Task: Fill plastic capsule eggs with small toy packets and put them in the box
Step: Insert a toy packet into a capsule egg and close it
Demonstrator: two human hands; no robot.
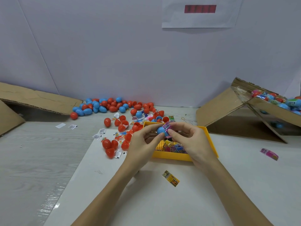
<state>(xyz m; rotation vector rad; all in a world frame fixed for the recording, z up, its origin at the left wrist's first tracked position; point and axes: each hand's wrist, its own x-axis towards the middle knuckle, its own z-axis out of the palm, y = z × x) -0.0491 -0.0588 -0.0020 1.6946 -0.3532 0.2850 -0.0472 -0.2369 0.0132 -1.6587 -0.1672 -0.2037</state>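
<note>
Head view shows both hands pinching: left hand (143, 139) grips blue egg half (161, 130), right hand (187, 137) presses pink toy packet (167, 126) into it, cardboard box (267, 108) far right.

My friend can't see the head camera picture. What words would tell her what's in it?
Two hands, left hand and right hand, hold a blue egg with a pink packet on it, above a yellow tray of packets. Red and blue eggs litter the table behind, and a cardboard box of filled eggs sits at right.
</note>
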